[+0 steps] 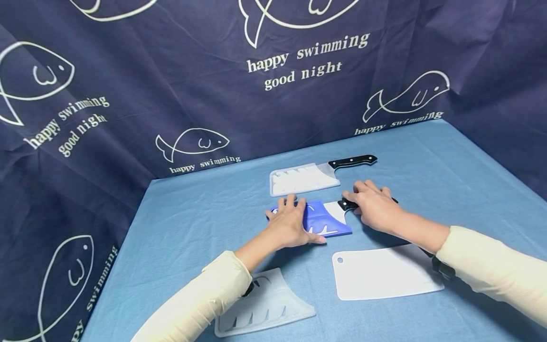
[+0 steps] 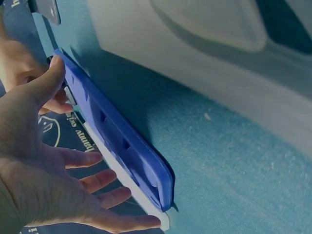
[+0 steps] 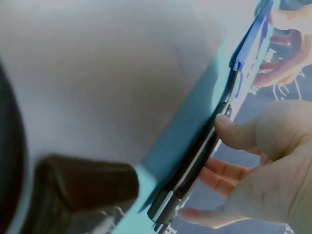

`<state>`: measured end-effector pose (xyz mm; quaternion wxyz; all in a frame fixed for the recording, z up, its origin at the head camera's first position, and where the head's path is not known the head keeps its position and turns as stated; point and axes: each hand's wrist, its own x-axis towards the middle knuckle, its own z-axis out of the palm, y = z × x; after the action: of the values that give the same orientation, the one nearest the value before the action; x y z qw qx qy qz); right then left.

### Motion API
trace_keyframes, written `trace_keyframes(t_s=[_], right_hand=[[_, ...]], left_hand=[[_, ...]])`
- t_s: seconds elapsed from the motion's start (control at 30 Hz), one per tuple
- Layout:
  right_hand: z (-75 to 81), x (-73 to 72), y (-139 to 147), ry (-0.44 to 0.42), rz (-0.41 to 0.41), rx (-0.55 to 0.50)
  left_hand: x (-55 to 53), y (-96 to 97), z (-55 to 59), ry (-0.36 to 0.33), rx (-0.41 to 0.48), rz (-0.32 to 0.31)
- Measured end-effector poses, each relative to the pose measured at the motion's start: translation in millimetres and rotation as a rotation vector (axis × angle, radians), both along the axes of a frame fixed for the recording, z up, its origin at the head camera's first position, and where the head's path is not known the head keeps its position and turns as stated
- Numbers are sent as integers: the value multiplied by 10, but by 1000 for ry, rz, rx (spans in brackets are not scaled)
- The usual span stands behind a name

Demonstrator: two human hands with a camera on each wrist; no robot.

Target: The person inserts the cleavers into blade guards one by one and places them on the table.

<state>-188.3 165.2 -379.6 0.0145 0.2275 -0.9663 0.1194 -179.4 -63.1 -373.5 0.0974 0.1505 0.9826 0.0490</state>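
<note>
Fingers of the left hand [image 1: 287,227] spread loosely over the blue sheath [image 1: 322,221] — just right of them the cleaver's blade [image 1: 335,211] shows, its black handle [image 3: 194,157] pinched by the right hand [image 1: 376,209] — apparently a positioning step, the next move likely calling for a firmer left hold.

Left fingers [image 2: 114,197] widely spread, right fingers [image 3: 226,169] bent

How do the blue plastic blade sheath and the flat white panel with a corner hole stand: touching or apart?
Apart. The head view shows blue cloth between the blue plastic sheath and the flat white panel.
</note>
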Motion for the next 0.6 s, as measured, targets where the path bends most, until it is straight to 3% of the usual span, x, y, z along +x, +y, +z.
trace_keyframes(t_s=[0.27,0.6], right_hand=[[73,36,39,31,17,-18],[184,251,181,52,38,-53]], left_hand=[[66,-62,38,26,30,-49],[261,-223,96,52,90,-93]])
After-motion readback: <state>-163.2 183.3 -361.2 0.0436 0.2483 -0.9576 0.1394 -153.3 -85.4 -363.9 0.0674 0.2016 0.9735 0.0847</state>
